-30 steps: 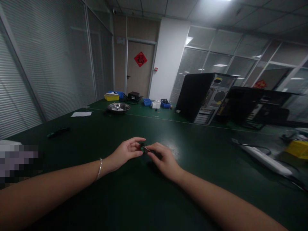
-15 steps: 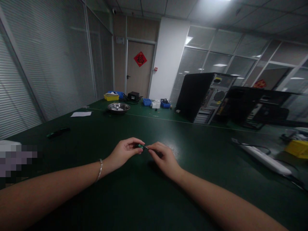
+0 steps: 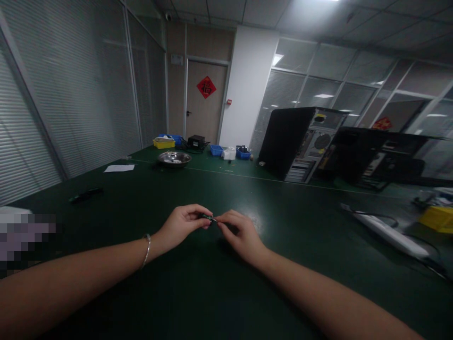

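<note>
My left hand (image 3: 187, 222), with a silver bracelet at the wrist, pinches a small dark green part (image 3: 208, 217) that looks like a little circuit board. Opposite it, my right hand (image 3: 240, 231) is closed on a thin metal tool (image 3: 215, 220), only its short silver tip showing between the fingers. That tip meets the near end of the green part, or lies very close to it. The rest of the tool is hidden by the right fingers. Both hands are held over the dark green table (image 3: 212, 293).
A metal bowl (image 3: 174, 159) stands toward the back, near a paper sheet (image 3: 119, 168) and small blue bins (image 3: 216, 150). On the left lies a dark long object (image 3: 86, 195). A computer tower (image 3: 300, 144) and a white power strip (image 3: 391, 233) are at right.
The green part has turned in my left fingers, so less of its green face shows. My right hand has shifted very slightly toward the left one.
</note>
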`<state>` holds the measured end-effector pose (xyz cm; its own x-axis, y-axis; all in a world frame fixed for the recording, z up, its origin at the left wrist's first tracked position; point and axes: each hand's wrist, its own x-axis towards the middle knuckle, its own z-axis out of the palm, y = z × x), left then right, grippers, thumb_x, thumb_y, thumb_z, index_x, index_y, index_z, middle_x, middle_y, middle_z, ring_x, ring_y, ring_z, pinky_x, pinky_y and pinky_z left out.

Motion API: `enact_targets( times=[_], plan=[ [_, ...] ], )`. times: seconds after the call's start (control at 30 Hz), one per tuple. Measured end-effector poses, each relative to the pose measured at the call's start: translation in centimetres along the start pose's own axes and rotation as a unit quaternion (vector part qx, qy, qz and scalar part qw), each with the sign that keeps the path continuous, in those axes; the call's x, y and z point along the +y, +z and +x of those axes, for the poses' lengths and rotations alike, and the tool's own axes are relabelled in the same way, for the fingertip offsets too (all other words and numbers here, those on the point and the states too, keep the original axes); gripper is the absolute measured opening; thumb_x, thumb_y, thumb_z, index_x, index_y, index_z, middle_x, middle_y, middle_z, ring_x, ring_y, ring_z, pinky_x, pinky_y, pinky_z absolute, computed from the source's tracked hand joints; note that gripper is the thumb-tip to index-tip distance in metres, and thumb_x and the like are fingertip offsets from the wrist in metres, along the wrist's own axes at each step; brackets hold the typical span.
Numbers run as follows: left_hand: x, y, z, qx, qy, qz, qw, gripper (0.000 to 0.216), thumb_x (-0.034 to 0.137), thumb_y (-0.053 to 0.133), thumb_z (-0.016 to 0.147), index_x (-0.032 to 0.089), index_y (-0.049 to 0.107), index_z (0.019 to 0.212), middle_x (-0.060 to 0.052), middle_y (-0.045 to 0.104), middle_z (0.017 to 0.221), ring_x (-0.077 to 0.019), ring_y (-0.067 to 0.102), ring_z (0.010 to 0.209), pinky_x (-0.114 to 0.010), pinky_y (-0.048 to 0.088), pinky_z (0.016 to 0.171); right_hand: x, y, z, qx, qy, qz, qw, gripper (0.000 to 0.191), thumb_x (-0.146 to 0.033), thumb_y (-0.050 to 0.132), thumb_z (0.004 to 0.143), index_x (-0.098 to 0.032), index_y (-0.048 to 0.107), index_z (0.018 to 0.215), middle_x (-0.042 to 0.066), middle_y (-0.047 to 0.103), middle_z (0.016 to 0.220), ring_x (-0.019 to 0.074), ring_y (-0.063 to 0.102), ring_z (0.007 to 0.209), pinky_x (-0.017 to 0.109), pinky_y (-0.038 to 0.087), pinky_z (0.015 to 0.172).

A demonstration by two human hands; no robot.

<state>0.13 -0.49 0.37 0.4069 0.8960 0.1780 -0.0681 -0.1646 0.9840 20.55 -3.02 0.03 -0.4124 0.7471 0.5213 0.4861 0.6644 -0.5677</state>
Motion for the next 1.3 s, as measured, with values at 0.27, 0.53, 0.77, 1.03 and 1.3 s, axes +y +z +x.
enact_targets(
  times=[0.27, 0.53, 0.77, 1.03, 1.3],
  plan=[
    [0.19, 0.22, 0.03, 0.012, -0.028, -0.042, 0.999, 0.022, 0.013, 0.075, 0.068, 0.013, 0.069, 0.090, -0.004, 0.072, 0.089, -0.0159, 0.068, 0.079, -0.030, 0.055, 0.078, 0.00, 0.09, 0.08, 0.015, -0.007, 0.036, 0.999, 0.019, -0.019, 0.051, 0.090, -0.021, 0.067, 0.101, 0.004, 0.065, 0.089, 0.0152, 0.060, 0.082, 0.027, 0.047, 0.073],
    [-0.15, -0.17, 0.20, 0.005, -0.013, 0.000, 1.000, 0.021, 0.022, 0.068, 0.076, 0.014, 0.065, 0.095, -0.004, 0.067, 0.089, -0.0170, 0.065, 0.079, -0.032, 0.052, 0.074, 0.25, 0.20, 0.01, 0.029, 0.026, 0.017, 0.999, 0.020, -0.021, 0.050, 0.092, -0.021, 0.067, 0.102, 0.004, 0.065, 0.088, 0.0147, 0.058, 0.078, 0.026, 0.045, 0.067],
    [0.39, -0.19, -0.50, -0.173, 0.039, 0.233, 0.956, 0.014, 0.026, 0.059, 0.084, 0.019, 0.066, 0.095, -0.003, 0.062, 0.094, -0.0193, 0.059, 0.091, -0.033, 0.046, 0.083, 0.23, 0.12, 0.18, 0.026, 0.036, 0.026, 0.999, 0.019, -0.025, 0.050, 0.091, -0.021, 0.067, 0.100, 0.004, 0.065, 0.091, 0.0157, 0.060, 0.082, 0.028, 0.047, 0.072],
    [0.59, -0.01, -0.65, -0.205, 0.125, 0.364, 0.900, 0.016, 0.026, 0.050, 0.091, 0.023, 0.065, 0.093, -0.004, 0.060, 0.098, -0.0207, 0.050, 0.101, -0.034, 0.039, 0.091, 0.25, 0.40, 0.31, 0.033, 0.036, 0.016, 0.999, 0.017, -0.024, 0.052, 0.091, -0.020, 0.067, 0.098, 0.003, 0.066, 0.088, 0.0144, 0.060, 0.080, 0.026, 0.047, 0.070],
    [0.40, -0.06, -0.50, -0.173, 0.128, 0.356, 0.909, 0.021, 0.025, 0.047, 0.092, 0.025, 0.066, 0.102, -0.005, 0.058, 0.110, -0.0214, 0.048, 0.109, -0.035, 0.038, 0.096, 0.03, 0.18, 0.58, 0.012, 0.050, 0.015, 0.999, 0.018, -0.024, 0.051, 0.091, -0.020, 0.067, 0.097, 0.004, 0.066, 0.088, 0.0147, 0.060, 0.080, 0.027, 0.047, 0.070]
  ],
)
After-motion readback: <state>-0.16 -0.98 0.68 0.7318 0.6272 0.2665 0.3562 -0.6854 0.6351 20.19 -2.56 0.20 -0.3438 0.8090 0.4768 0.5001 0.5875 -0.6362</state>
